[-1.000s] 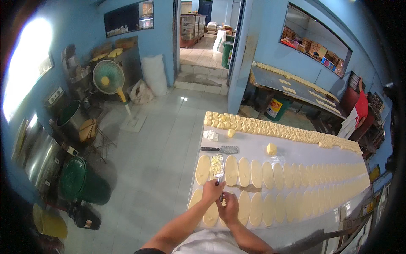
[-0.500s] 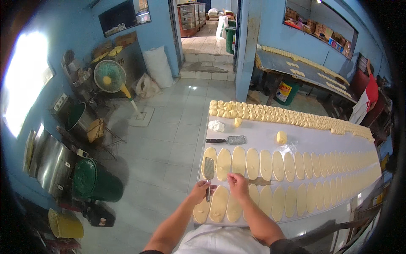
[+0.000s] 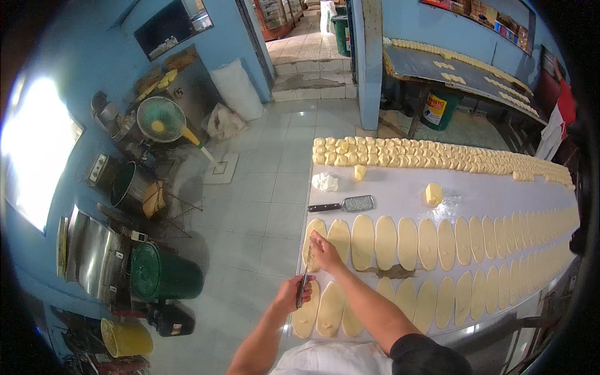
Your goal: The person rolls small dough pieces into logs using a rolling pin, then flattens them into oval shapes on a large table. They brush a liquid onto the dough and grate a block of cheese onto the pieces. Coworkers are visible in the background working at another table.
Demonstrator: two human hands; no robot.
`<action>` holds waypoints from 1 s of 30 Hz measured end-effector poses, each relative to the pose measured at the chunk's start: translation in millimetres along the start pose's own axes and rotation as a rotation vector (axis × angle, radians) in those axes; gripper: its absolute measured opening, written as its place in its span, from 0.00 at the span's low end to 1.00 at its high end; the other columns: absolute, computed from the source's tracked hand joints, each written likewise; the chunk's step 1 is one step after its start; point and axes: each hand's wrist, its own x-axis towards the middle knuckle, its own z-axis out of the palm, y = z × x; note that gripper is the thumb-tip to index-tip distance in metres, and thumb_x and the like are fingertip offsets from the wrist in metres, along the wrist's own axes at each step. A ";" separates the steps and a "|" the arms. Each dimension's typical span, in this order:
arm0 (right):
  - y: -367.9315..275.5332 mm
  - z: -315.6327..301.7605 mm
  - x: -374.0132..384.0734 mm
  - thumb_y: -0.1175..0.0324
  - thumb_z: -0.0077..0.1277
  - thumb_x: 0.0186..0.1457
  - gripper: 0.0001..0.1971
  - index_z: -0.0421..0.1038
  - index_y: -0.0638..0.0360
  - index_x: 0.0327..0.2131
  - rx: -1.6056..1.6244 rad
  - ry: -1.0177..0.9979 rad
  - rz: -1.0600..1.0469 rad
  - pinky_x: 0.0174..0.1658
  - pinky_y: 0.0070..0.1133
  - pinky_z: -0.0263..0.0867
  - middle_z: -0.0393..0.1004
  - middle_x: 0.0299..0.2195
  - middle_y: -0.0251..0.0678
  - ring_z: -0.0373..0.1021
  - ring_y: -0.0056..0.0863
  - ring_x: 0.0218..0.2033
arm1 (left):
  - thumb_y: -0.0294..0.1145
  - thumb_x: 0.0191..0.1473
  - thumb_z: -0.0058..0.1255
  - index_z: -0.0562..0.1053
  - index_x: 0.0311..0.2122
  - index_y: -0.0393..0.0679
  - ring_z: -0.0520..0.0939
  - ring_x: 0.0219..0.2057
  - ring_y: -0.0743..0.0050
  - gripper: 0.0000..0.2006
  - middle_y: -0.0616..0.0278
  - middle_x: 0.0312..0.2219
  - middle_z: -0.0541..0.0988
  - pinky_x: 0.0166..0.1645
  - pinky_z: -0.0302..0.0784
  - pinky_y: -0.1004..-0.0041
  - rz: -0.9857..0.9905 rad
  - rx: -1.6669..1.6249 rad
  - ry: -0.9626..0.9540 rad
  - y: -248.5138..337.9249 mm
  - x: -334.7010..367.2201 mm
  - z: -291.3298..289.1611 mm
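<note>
My left hand (image 3: 290, 294) is closed around the handle of a hand grater (image 3: 302, 291), which points away from me and is turned nearly edge-on. My right hand (image 3: 324, 251) is at the grater's upper end, fingers drawn together against its face; whatever they hold is hidden. Beneath lie long flat ovals of dough (image 3: 363, 242) in two rows, some with small lumps of filling on them. A second grater with a black handle (image 3: 357, 203) lies flat beyond the far row. Near it are a yellow block (image 3: 360, 172) and a white crumpled lump (image 3: 324, 182).
Shaped dough pieces (image 3: 431, 155) line the table's far edge. A larger yellow block (image 3: 433, 194) sits on plastic at mid-table. Left on the floor stand a fan (image 3: 161, 119), a green bin (image 3: 164, 272) and a yellow bucket (image 3: 127, 338). Another dough table (image 3: 462, 78) is behind, a person (image 3: 558, 122) beside it.
My right hand has moved left and forward from above the dough onto the grater's upper end. The grater has turned from face-up to nearly edge-on. The view has shifted slightly.
</note>
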 end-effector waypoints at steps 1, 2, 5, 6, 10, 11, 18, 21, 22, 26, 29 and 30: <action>3.1 2.3 0.2 0.53 0.43 0.67 0.26 0.65 0.59 0.61 0.003 -0.010 0.036 0.51 0.31 0.71 0.77 0.48 0.51 0.76 0.43 0.48 | 0.44 0.69 0.28 0.72 0.46 0.39 0.62 0.17 0.75 0.21 0.67 0.20 0.66 0.22 0.59 0.74 -0.001 0.033 0.017 0.7 1.8 3.3; -1.4 5.9 -1.2 0.53 0.43 0.67 0.26 0.65 0.59 0.60 0.008 -0.029 0.072 0.50 0.31 0.71 0.78 0.47 0.51 0.77 0.43 0.47 | 0.45 0.70 0.28 0.72 0.46 0.39 0.62 0.17 0.76 0.22 0.68 0.20 0.66 0.22 0.59 0.74 0.002 0.061 0.041 1.2 1.7 4.3; -37.0 5.1 -13.9 0.55 0.43 0.67 0.24 0.68 0.59 0.59 -0.054 -0.043 0.170 0.47 0.32 0.72 0.79 0.44 0.50 0.77 0.44 0.44 | 0.48 0.71 0.28 0.71 0.41 0.41 0.61 0.17 0.77 0.23 0.68 0.19 0.65 0.20 0.57 0.74 0.097 0.184 0.094 -2.4 1.2 9.9; -48.0 2.1 -15.9 0.55 0.43 0.67 0.23 0.69 0.58 0.58 -0.090 -0.030 0.196 0.46 0.33 0.72 0.79 0.42 0.49 0.78 0.45 0.42 | 0.49 0.71 0.28 0.70 0.38 0.43 0.61 0.16 0.78 0.22 0.68 0.19 0.65 0.19 0.56 0.74 0.111 0.216 0.109 -2.0 4.8 13.5; -51.9 6.0 -36.6 0.59 0.45 0.65 0.18 0.74 0.58 0.51 -0.113 0.097 0.052 0.44 0.33 0.73 0.79 0.42 0.47 0.77 0.46 0.40 | 0.51 0.71 0.28 0.66 0.33 0.48 0.59 0.15 0.81 0.21 0.71 0.19 0.63 0.18 0.54 0.77 0.129 0.269 0.109 7.3 19.7 17.6; -59.3 5.4 -41.4 0.60 0.46 0.65 0.16 0.75 0.59 0.49 -0.113 0.130 -0.008 0.44 0.33 0.73 0.79 0.43 0.47 0.77 0.47 0.40 | 0.51 0.71 0.28 0.65 0.33 0.49 0.59 0.16 0.82 0.20 0.72 0.19 0.61 0.17 0.54 0.78 0.125 0.261 0.098 10.5 21.3 15.1; -63.8 -14.2 -63.5 0.68 0.51 0.56 0.10 0.76 0.60 0.39 -0.440 0.009 -0.293 0.48 0.37 0.69 0.79 0.38 0.44 0.75 0.45 0.44 | 0.51 0.71 0.28 0.66 0.36 0.48 0.57 0.15 0.84 0.20 0.73 0.19 0.60 0.17 0.52 0.79 0.070 0.146 -0.018 17.7 13.0 3.4; -53.0 -14.0 -54.4 0.69 0.52 0.53 0.10 0.77 0.57 0.39 -0.467 0.094 -0.224 0.49 0.38 0.68 0.79 0.36 0.43 0.73 0.45 0.45 | 0.52 0.71 0.28 0.68 0.42 0.44 0.57 0.15 0.84 0.22 0.73 0.19 0.60 0.17 0.53 0.79 0.095 0.141 -0.002 16.8 1.5 7.3; -50.4 -16.5 -51.0 0.69 0.52 0.52 0.10 0.77 0.56 0.39 -0.501 0.039 -0.199 0.48 0.38 0.68 0.79 0.36 0.43 0.73 0.45 0.44 | 0.52 0.71 0.28 0.68 0.43 0.42 0.57 0.14 0.84 0.23 0.73 0.19 0.60 0.16 0.53 0.79 0.098 0.124 -0.020 14.9 2.0 2.5; -53.4 -22.9 -27.0 0.69 0.53 0.50 0.11 0.80 0.52 0.38 -0.696 -0.157 -0.117 0.46 0.37 0.69 0.79 0.37 0.43 0.73 0.44 0.42 | 0.51 0.71 0.27 0.68 0.44 0.41 0.57 0.14 0.83 0.23 0.72 0.19 0.61 0.16 0.53 0.79 0.077 0.007 -0.099 8.6 -1.8 -10.3; -55.0 -25.1 -11.6 0.69 0.53 0.50 0.08 0.82 0.51 0.33 -0.740 -0.166 -0.028 0.46 0.36 0.69 0.80 0.36 0.42 0.73 0.42 0.41 | 0.51 0.72 0.26 0.68 0.44 0.41 0.57 0.15 0.83 0.23 0.72 0.19 0.60 0.17 0.53 0.78 0.076 0.002 -0.094 7.8 -5.5 -6.8; -57.6 -25.2 -7.0 0.69 0.54 0.50 0.08 0.82 0.51 0.32 -0.728 -0.152 0.009 0.45 0.35 0.69 0.80 0.35 0.41 0.73 0.41 0.41 | 0.50 0.72 0.25 0.68 0.44 0.41 0.57 0.15 0.83 0.23 0.72 0.19 0.60 0.17 0.53 0.78 0.079 -0.007 -0.110 7.0 -5.6 -7.8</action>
